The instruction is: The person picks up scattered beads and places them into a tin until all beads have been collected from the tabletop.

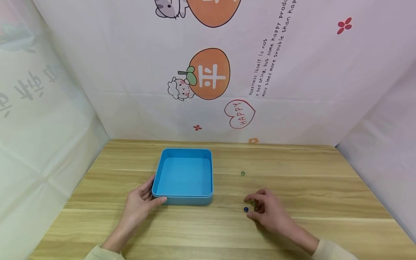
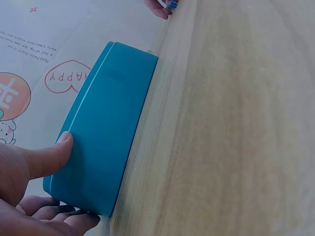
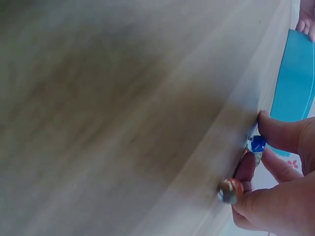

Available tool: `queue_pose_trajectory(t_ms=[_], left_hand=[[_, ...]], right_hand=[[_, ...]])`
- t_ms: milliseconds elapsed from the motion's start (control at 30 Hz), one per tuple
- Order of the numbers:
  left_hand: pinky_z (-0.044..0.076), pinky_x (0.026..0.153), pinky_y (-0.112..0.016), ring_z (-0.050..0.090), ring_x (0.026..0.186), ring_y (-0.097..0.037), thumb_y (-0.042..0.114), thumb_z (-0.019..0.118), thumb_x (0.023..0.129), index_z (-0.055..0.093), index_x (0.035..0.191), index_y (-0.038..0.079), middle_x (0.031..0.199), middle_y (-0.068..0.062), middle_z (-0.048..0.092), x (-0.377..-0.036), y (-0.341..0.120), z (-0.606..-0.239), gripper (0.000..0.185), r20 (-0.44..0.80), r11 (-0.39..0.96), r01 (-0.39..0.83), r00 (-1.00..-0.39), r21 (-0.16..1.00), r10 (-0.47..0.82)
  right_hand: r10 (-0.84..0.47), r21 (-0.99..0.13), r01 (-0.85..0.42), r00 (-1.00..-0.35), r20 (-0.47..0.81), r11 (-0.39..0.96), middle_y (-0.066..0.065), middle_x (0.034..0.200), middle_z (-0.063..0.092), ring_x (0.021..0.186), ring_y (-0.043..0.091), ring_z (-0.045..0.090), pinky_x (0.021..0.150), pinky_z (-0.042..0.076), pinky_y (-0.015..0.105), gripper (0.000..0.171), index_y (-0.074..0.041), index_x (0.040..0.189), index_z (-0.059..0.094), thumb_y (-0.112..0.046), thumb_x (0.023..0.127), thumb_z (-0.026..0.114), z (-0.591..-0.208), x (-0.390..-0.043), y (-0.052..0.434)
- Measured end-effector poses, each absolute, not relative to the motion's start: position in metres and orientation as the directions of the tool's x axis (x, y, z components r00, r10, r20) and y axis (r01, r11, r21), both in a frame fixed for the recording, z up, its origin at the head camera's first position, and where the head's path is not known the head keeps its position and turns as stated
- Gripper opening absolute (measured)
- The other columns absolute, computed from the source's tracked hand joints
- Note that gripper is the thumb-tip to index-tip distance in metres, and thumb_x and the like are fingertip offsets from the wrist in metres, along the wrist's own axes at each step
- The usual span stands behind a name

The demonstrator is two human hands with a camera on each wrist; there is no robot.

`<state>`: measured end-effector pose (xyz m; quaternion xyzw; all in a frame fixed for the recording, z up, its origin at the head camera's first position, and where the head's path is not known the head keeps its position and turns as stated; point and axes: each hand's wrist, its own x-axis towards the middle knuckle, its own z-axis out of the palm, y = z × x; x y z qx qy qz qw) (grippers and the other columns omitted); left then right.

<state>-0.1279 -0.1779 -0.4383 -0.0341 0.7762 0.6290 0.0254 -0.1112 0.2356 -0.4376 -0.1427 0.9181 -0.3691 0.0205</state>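
Observation:
My left hand (image 1: 139, 203) holds a square, open-topped blue box (image 1: 186, 200) at its near left corner. The thumb lies on the front wall, the other fingers along the left side; the left wrist view shows the box (image 2: 108, 123) between them. To the right, my right hand (image 1: 271, 213) curls its fingers round several small glass marbles at the table surface. A blue marble (image 3: 256, 144) shows between thumb and fingers. An orange and white marble (image 3: 230, 191) sits lower by the hand. Yellowish marbles (image 1: 252, 203) are partly hidden under the fingers.
A green marble (image 1: 243, 173) lies farther back on the wooden table (image 1: 292, 162), right of the box. Printed white cloth (image 1: 286, 119) rises behind the table's back edge, with more cloth walls on the left and right.

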Motion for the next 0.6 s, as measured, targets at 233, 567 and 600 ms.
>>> queue_pose_trajectory(t_ms=[233,567,600], left_hand=[[0.041,0.114,-0.039,0.035,0.151,-0.035,0.007,0.088,0.088,0.035,0.163,-0.001,0.166,-0.021,0.032,-0.1267,-0.1786,-0.4366,0.092,-0.092,0.196,-0.096,-0.995,0.976,-0.027],[0.041,0.114,-0.037,0.035,0.151,-0.033,0.009,0.089,0.088,0.035,0.163,0.0,0.167,-0.02,0.032,-0.1266,-0.1783,-0.4354,0.093,-0.098,0.207,-0.103,-0.995,0.973,-0.033],[0.041,0.114,-0.037,0.035,0.151,-0.033,0.01,0.089,0.088,0.035,0.163,0.001,0.167,-0.019,0.032,-0.1271,-0.1781,-0.4354,0.093,-0.098,0.21,-0.103,-0.995,0.972,-0.033]], right_hand=[[-0.344,-0.663,-0.321,-0.934,0.101,0.677,0.004,0.111,0.06,0.083,0.011,0.057,0.067,0.053,0.025,0.022,-0.018,0.104,0.081,-0.009,0.086,0.089,-0.438,-0.1108,0.2283],[-0.368,-0.687,-0.321,-0.926,0.083,0.652,0.005,0.106,0.062,0.079,0.01,0.054,0.064,0.052,0.024,0.018,-0.013,0.099,0.082,0.0,0.087,0.085,-0.4378,-0.1171,0.2271],[-0.369,-0.689,-0.319,-0.926,0.08,0.651,0.004,0.105,0.062,0.078,0.011,0.053,0.063,0.051,0.024,0.018,-0.012,0.1,0.082,0.001,0.088,0.084,-0.4378,-0.1189,0.228]])
